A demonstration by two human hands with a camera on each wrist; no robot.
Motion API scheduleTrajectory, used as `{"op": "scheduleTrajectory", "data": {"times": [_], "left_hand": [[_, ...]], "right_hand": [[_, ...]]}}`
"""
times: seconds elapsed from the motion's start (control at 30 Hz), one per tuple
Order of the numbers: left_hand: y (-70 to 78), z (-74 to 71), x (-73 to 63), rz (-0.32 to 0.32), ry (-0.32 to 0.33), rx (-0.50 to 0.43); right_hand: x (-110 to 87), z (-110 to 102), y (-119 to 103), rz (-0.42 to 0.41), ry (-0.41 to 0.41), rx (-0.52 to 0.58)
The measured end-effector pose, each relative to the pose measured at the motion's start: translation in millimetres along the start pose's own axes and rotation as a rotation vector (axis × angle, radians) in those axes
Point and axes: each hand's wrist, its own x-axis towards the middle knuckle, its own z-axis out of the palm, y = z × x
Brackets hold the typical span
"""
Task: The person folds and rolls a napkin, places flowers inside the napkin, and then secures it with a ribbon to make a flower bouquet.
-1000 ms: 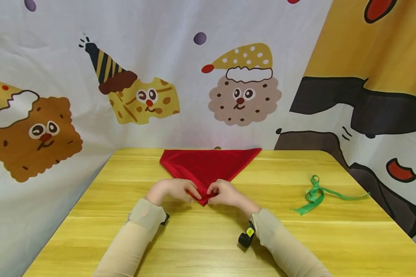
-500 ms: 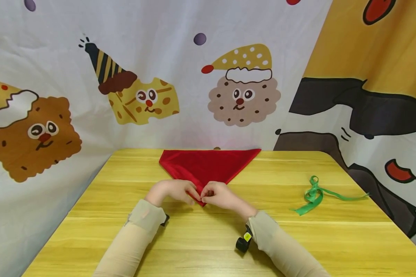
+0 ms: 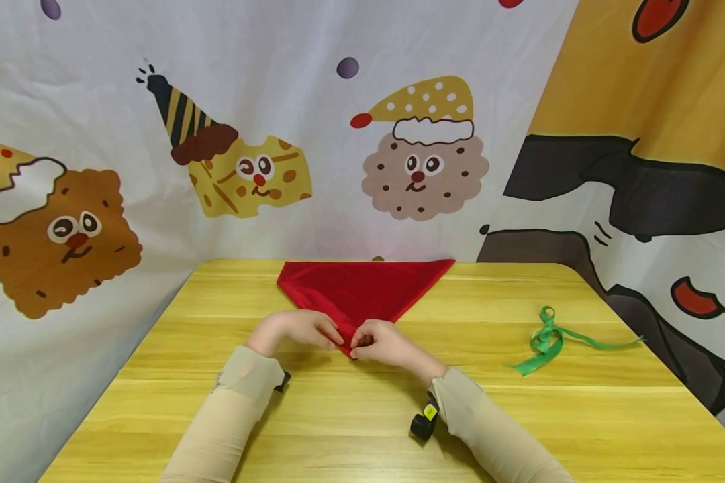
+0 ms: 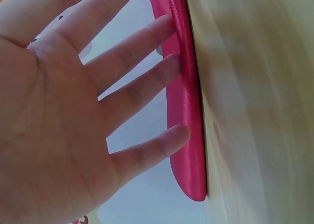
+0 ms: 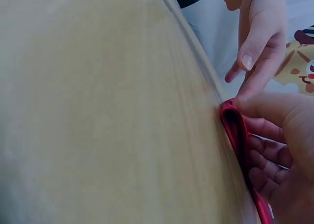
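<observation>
A red cloth (image 3: 362,285), folded into a triangle-like shape, lies flat near the table's far side, its point towards the person. At that point the right hand (image 3: 387,342) pinches the cloth between thumb and fingers. In the right wrist view, the cloth's edge (image 5: 240,135) curls over in a narrow loop under the thumb. From the left side, the left hand (image 3: 304,327) reaches to the same corner. The left wrist view shows its fingers (image 4: 135,96) spread and fairly straight, tips against the cloth's edge. Its thumb is out of that view.
A green ribbon (image 3: 546,341), looped and loosely tangled, lies to the right on the wooden table (image 3: 338,429). Behind and beside the table hangs a white curtain (image 3: 332,188) printed with cartoon figures. A small black device (image 3: 423,426) is strapped at the right wrist.
The right hand has moved slightly left along the cloth's near corner, closer to the left hand. The left hand has then drawn a little leftward. Most of the cloth and the ribbon stay put.
</observation>
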Motion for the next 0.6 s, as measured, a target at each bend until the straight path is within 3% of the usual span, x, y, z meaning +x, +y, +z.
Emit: {"op": "scheduleTrajectory", "data": {"times": [0.33,0.6], "left_hand": [[-7.4,-3.7,0.9,-0.045,0.015,0.002],[-6.5,-1.7,-1.5,-0.061,0.022,-0.003]], "right_hand": [[1.8,3.0,4.0,0.022,-0.043,-0.022],[1.1,8.5,3.0,0.026,-0.023,-0.047]]}}
